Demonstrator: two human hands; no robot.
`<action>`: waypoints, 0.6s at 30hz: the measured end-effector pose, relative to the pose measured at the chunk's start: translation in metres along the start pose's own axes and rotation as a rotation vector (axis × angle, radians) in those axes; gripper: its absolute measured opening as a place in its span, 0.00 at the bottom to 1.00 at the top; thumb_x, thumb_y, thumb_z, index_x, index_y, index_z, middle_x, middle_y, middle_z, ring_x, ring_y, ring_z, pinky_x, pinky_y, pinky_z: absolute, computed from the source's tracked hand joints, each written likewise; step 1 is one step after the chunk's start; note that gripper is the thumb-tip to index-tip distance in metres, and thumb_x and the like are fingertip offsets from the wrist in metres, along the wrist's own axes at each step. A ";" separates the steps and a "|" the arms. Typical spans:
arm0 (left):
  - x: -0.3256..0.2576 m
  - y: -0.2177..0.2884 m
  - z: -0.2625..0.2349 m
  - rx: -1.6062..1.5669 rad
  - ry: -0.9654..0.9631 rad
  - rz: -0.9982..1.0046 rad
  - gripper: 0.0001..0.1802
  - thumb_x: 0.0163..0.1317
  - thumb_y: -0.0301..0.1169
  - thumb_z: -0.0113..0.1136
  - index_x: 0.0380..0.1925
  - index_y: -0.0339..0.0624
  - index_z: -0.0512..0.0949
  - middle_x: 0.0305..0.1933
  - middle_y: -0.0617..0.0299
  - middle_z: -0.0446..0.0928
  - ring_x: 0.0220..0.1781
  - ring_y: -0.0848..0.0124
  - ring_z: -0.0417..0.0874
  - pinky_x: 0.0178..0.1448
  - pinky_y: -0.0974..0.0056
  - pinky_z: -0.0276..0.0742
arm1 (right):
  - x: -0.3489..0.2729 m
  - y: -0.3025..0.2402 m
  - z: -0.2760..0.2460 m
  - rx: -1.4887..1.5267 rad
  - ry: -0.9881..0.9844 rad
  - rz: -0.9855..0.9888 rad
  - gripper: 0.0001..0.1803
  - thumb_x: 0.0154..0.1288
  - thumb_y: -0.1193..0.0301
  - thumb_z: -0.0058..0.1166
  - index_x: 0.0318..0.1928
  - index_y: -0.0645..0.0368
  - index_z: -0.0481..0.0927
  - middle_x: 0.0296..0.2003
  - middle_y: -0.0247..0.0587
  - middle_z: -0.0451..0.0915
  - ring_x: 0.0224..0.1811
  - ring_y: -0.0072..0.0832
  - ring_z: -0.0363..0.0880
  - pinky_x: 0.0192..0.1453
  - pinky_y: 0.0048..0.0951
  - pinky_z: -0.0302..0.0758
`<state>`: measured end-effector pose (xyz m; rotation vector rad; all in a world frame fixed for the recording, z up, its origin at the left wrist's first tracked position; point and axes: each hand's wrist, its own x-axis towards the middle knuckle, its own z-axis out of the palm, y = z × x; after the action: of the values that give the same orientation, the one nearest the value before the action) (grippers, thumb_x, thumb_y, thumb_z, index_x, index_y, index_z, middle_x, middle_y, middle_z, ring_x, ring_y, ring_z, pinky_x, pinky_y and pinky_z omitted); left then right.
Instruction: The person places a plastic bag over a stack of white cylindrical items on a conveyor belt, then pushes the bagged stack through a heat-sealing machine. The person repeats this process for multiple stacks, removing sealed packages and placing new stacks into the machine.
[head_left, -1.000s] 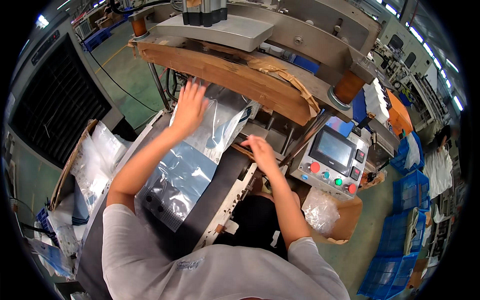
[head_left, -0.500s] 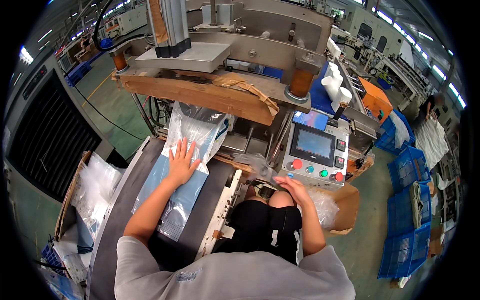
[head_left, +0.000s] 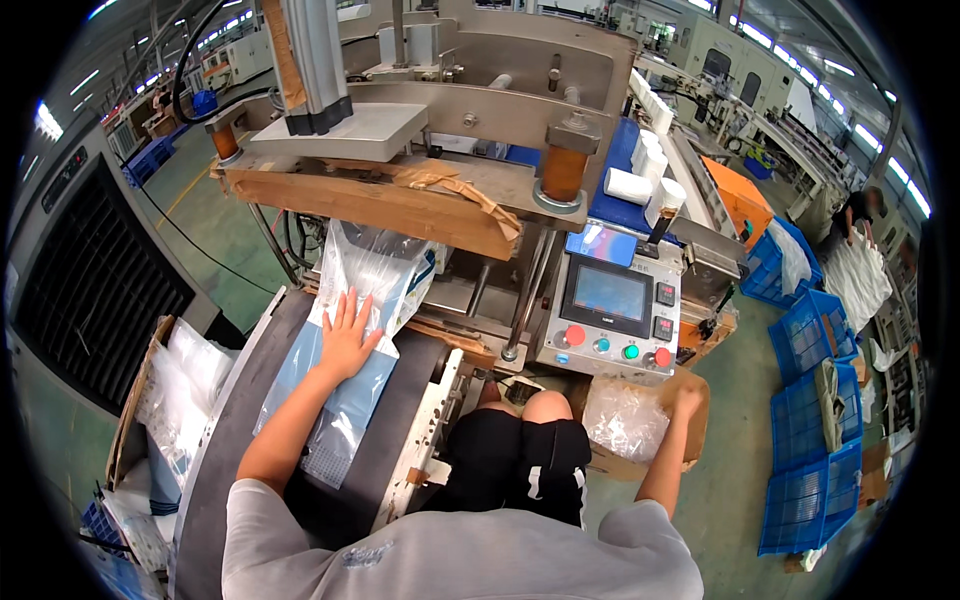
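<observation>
The left hand (head_left: pixel 349 338) is pressing flat, fingers spread, on a clear plastic bag (head_left: pixel 345 350) lying lengthwise along the belt (head_left: pixel 245 410), while the right hand (head_left: pixel 688 402) is reaching into a cardboard box (head_left: pixel 700 425), its grip hidden.

Plastic bag (head_left: pixel 345 390) on conveyor belt (head_left: pixel 240 420), control panel (head_left: pixel 612 315) right, cardboard box (head_left: pixel 690 420) below
</observation>
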<state>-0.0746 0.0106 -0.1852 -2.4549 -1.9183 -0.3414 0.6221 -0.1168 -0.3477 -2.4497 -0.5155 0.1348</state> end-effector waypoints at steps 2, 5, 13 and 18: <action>-0.002 -0.004 0.002 0.006 -0.012 -0.016 0.37 0.63 0.53 0.42 0.69 0.56 0.48 0.74 0.52 0.38 0.75 0.54 0.38 0.70 0.40 0.35 | -0.040 -0.104 -0.060 0.313 0.554 -0.512 0.11 0.53 0.74 0.51 0.39 0.59 0.76 0.39 0.45 0.75 0.45 0.41 0.72 0.52 0.38 0.68; 0.003 -0.002 0.001 0.001 -0.046 -0.002 0.37 0.63 0.52 0.42 0.69 0.56 0.48 0.74 0.52 0.38 0.75 0.54 0.39 0.70 0.40 0.35 | -0.053 -0.228 -0.109 0.558 0.434 -0.954 0.13 0.52 0.78 0.51 0.41 0.60 0.75 0.41 0.43 0.76 0.48 0.39 0.72 0.55 0.37 0.65; 0.009 0.003 -0.007 -0.039 -0.063 0.058 0.37 0.63 0.49 0.43 0.69 0.46 0.48 0.73 0.47 0.38 0.75 0.52 0.38 0.70 0.39 0.32 | 0.038 -0.461 -0.006 -0.115 0.320 -1.452 0.25 0.48 0.74 0.56 0.51 0.51 0.73 0.53 0.45 0.69 0.57 0.42 0.66 0.56 0.37 0.66; 0.002 -0.010 0.002 -0.060 0.238 0.105 0.40 0.64 0.43 0.41 0.67 0.31 0.38 0.72 0.36 0.32 0.74 0.43 0.32 0.72 0.47 0.29 | 0.081 -0.526 0.080 -0.818 0.190 -1.373 0.23 0.59 0.68 0.49 0.57 0.41 0.71 0.64 0.45 0.60 0.64 0.41 0.60 0.60 0.35 0.62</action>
<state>-0.0833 0.0151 -0.1880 -2.4094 -1.7027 -0.6641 0.5053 0.3436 -0.0944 -2.1205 -2.3069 -1.0132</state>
